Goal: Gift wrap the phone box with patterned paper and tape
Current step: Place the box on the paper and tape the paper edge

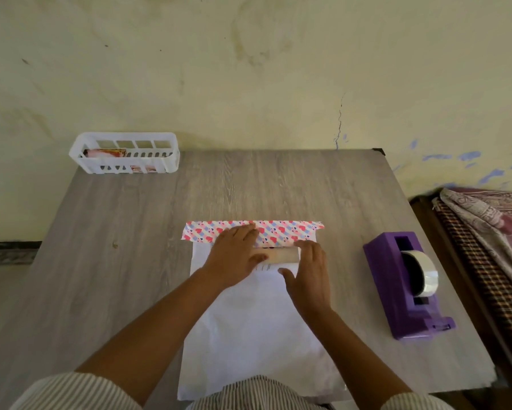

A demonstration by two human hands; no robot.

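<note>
Paper (254, 329) white side up at six o'clock on grey table (130, 261), far edge folded over in pink-and-blue heart print. Phone box (281, 257) mostly hidden between hands, pale strip showing. Left hand (237, 255) flat, fingers straight on fold; right hand (309, 273) flat beside box. Purple tape dispenser (408, 285) at three o'clock.

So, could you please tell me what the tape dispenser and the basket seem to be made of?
Tape dispenser: likely moulded plastic, matte purple, judging by its uniform colour and blocky edges. Basket: probably white plastic, slightly glossy, with slotted walls.
</note>
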